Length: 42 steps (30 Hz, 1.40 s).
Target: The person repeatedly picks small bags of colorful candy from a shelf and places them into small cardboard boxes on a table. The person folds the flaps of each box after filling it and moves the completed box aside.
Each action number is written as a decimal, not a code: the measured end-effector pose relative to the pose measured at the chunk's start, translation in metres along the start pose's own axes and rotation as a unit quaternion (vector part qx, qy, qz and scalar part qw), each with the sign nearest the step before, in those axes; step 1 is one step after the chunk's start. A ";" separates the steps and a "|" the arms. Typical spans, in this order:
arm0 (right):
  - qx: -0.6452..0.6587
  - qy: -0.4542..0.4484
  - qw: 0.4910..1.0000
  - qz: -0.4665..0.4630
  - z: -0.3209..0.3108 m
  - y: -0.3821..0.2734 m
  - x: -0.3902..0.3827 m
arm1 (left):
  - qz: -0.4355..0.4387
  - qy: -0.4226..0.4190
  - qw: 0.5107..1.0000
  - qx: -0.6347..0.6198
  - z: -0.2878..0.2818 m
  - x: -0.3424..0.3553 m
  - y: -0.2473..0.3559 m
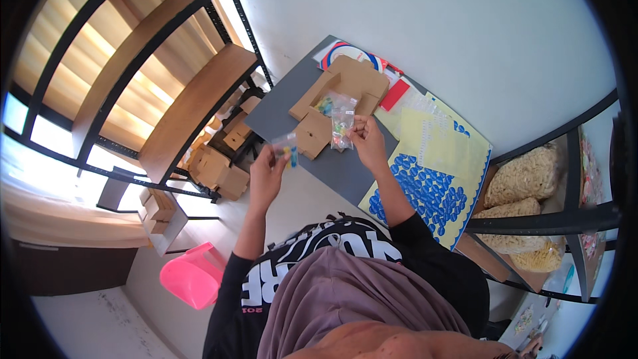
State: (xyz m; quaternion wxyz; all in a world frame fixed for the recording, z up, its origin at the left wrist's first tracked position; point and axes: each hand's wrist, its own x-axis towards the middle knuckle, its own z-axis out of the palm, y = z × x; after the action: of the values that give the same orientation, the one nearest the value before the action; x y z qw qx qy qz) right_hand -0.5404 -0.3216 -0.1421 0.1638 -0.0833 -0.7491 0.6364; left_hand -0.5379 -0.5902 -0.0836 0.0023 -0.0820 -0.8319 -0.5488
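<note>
Head view: both hands busy. Left hand pinches a small clear plastic bag with blue and yellow bits, by the grey table's near edge. Right hand grips a clear zip bag of multicoloured pieces, held before the open cardboard box. More clear packets sit in the box, just beyond that bag. Looks midway from here: box opened, one bag per hand. Undone: both bags unplaced, box unclosed. Can't tell if either bag's sealed.
</note>
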 end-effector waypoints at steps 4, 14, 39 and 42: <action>-0.006 0.063 0.998 0.026 -0.006 0.015 0.024 | 0.078 -0.057 0.994 0.060 0.025 0.074 0.018; -0.089 0.179 0.980 0.024 0.027 0.004 0.062 | 0.232 -0.159 0.952 0.118 0.112 0.215 -0.025; -0.247 0.343 0.894 0.151 0.067 0.018 0.081 | 0.283 -0.348 0.892 0.054 0.111 0.281 -0.052; -0.209 0.332 0.901 0.186 0.064 0.028 0.089 | 0.127 -0.449 0.885 0.003 0.119 0.295 -0.062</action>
State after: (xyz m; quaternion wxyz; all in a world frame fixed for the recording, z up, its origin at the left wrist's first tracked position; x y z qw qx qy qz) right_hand -0.6478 -0.3462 -0.1659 0.2605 -0.4600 -0.7380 0.4193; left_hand -0.8270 -0.4660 -0.1601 -0.3013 -0.4243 -0.7283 -0.4458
